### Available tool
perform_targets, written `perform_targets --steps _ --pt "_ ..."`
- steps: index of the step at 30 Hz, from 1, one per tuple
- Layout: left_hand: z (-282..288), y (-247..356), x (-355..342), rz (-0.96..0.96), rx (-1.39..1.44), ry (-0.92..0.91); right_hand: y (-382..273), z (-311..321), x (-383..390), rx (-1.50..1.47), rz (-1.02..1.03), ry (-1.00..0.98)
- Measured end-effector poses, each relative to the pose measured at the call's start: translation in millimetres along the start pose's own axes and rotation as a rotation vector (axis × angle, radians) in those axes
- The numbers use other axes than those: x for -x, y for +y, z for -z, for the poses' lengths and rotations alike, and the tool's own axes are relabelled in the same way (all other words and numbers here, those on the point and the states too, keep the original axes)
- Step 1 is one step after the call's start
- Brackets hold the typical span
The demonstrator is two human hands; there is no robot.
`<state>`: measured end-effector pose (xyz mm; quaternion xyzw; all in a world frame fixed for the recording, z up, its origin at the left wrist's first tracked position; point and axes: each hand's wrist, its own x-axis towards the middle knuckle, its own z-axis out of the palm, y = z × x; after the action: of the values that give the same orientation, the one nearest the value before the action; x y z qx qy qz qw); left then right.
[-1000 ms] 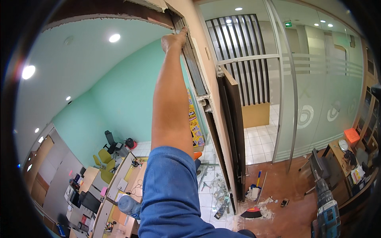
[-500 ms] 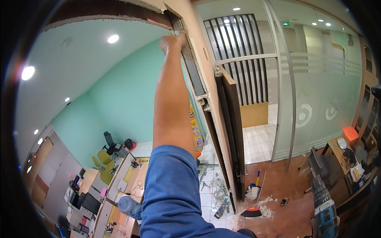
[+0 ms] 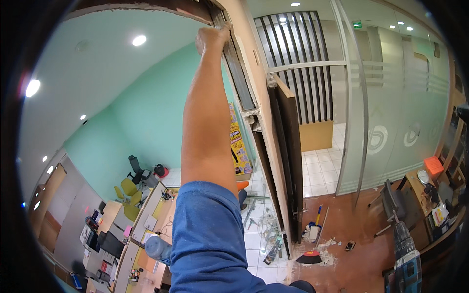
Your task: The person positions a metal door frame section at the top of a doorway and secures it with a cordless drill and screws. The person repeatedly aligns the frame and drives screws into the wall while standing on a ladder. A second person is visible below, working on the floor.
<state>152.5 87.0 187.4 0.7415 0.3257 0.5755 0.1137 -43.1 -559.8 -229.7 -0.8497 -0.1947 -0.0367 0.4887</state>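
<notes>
- Head view showed our left hand [image 3: 210, 40] raised high, its fingers [image 3: 223, 34] against the upper part of a grey metal strip [image 3: 239, 80], which sat in the broken edge of a peach wall [image 3: 259, 88].
- We could not fairly tell whether those fingers pinched the strip or only pressed on it, since they looked small and blurred; our right hand was out of sight.
- We judged the edge partly opened up: its plaster was ragged, and white rubble [image 3: 326, 259] lay on the reddish floor [image 3: 361, 266] beside a red-and-black broom head [image 3: 309, 257].
- What seemed left was the strip itself, in place along the opening, and the unswept rubble.
- Its long axis followed the wall edge, slanting from upper left to lower right; the top pointed toward a dark beam [image 3: 185, 10], the bottom toward a jagged break [image 3: 251, 119].
- We saw a blue power tool [image 3: 408, 263] at lower right, well apart from the strip.
</notes>
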Motion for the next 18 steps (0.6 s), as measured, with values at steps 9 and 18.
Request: perform_targets --steps 9,18 --pt "-0.8 8.0 15.2 0.062 0.077 0.020 9.8 3.3 8.3 0.068 0.089 0.079" --pt "-13.7 -4.1 18.6 0.045 0.086 0.207 22.7 -7.6 1.6 -0.120 -0.003 0.095"
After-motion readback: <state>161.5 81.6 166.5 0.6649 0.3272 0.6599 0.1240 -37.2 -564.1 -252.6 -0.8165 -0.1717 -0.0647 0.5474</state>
